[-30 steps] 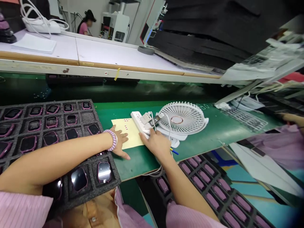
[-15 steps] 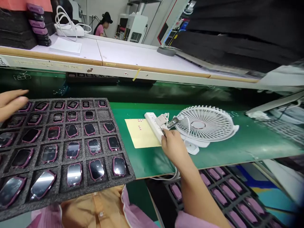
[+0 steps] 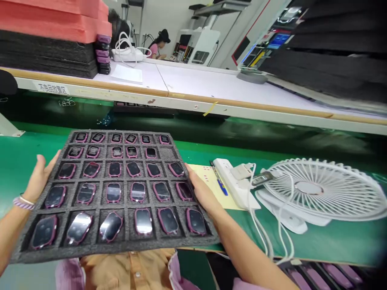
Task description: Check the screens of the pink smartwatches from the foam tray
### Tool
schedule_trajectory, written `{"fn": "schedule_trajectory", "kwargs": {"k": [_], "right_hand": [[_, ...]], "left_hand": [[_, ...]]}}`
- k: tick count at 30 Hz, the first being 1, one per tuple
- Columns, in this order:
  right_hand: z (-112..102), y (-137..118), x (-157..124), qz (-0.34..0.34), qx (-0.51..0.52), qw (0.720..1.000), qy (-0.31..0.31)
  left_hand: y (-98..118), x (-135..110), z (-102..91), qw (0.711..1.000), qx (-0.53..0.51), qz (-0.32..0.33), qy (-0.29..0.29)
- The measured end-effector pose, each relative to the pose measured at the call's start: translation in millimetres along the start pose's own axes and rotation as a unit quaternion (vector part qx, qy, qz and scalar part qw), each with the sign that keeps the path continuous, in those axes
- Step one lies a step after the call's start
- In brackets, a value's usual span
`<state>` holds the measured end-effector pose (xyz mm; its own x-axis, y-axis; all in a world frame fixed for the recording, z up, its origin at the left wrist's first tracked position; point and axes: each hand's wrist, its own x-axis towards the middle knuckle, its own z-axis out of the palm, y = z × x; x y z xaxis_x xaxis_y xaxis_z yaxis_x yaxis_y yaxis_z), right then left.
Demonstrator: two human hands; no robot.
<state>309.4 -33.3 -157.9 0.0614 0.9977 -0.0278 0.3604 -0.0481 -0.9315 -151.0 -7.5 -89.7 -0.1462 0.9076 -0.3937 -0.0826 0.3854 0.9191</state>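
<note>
A dark grey foam tray (image 3: pixel 169 152) lies in front of me on the green bench, its pockets filled with several purple-rimmed watch faces (image 3: pixel 138 191). My left hand (image 3: pixel 40 176) holds the tray's left edge, thumb up. At the tray's right edge my right hand (image 3: pixel 202 190) grips it, fingers along the side. The tray's near edge hangs over my lap.
Right of the tray lie a yellow sheet (image 3: pixel 208 179), a blue pen (image 3: pixel 218 179), a white power strip (image 3: pixel 234 187) with cables and a white fan (image 3: pixel 320 189). Stacked foam sheets (image 3: pixel 48 36) stand on the white bench behind. A person (image 3: pixel 157 44) sits far back.
My right hand left the power strip and took the tray's right edge. My left hand came to the tray's left edge. The view swung left.
</note>
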Motion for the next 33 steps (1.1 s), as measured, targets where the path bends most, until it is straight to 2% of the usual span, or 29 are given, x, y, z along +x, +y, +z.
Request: {"fn": "schedule_trajectory", "kwargs": {"k": [3,5,6,7,9,11,12,13,15,17,19,22,25,28,30,31,33], "right_hand": [[-8,5,1,0.056,0.039,0.998,-0.002],[-22,6,3,0.067,-0.008,0.997,0.025],[-28,4,6,0.049,-0.052,0.996,0.049],[-33,0,9,0.011,-0.102,0.992,0.070],[-36,-14,22,-0.106,-0.200,0.971,0.080],[-30,-33,41,-0.211,-0.270,0.938,0.044],[-24,-45,52,-0.227,-0.287,0.930,0.015],[-17,-56,64,-0.223,-0.316,0.922,-0.018],[2,-78,84,-0.182,-0.420,0.887,-0.065],[22,-98,95,-0.178,-0.451,0.873,-0.059],[42,-115,97,-0.191,-0.487,0.850,-0.056],[63,-132,90,-0.188,-0.540,0.816,-0.084],[73,-138,84,-0.167,-0.555,0.810,-0.084],[75,-135,81,-0.149,-0.554,0.815,-0.080],[76,-131,79,-0.140,-0.550,0.819,-0.080],[76,-129,78,-0.136,-0.549,0.821,-0.077],[79,-127,76,-0.135,-0.547,0.824,-0.060]], "left_hand": [[-5,11,16.6,0.998,0.049,0.026,-0.010],[-3,16,23.4,0.987,0.142,0.071,-0.004],[-1,18,24.2,0.971,0.213,0.108,0.010],[2,19,23.3,0.943,0.293,0.153,0.033],[11,19,18.9,0.854,0.455,0.242,0.078],[20,17,15.9,0.763,0.577,0.280,0.077],[25,15,16.4,0.730,0.621,0.276,0.064],[28,13,18.5,0.706,0.656,0.261,0.050],[34,10,26.1,0.670,0.706,0.228,0.031],[37,7,35.0,0.644,0.736,0.204,0.028],[39,5,41.6,0.631,0.752,0.189,0.023],[41,2,44.2,0.639,0.747,0.180,0.026],[44,-1,42.0,0.689,0.696,0.198,0.053],[51,-6,46.3,0.777,0.567,0.269,0.049],[59,-11,58.4,0.853,0.429,0.296,-0.013],[64,-15,67.5,0.888,0.353,0.289,-0.054],[74,-21,90.6,0.934,0.217,0.259,-0.117]]}}
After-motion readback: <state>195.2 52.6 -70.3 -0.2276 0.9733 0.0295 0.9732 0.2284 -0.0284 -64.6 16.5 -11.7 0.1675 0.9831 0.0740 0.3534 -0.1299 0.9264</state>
